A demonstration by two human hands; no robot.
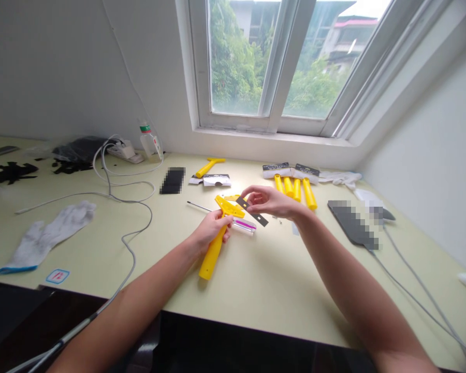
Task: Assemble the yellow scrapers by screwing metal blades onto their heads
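Observation:
My left hand (213,229) is closed round the neck of a yellow scraper handle (212,256), whose wide head points away from me. Between the fingertips of my right hand (270,201) is a dark flat scraper blade (261,219) with small holes, held just right of the scraper head. A screwdriver (244,224) with a clear and purple grip lies on the table behind my left hand, its shaft sticking out to the left. Behind the head lies another yellow piece (233,197), partly hidden. Small screws (277,220) rest below my right hand.
Several yellow scrapers (293,189) lie at the back right by printed cards (291,171); another yellow scraper (209,167) lies at the back. A white glove (50,235) and a loose cable (134,248) lie left, a bottle (149,142) behind. A dark phone-like slab (349,223) lies right.

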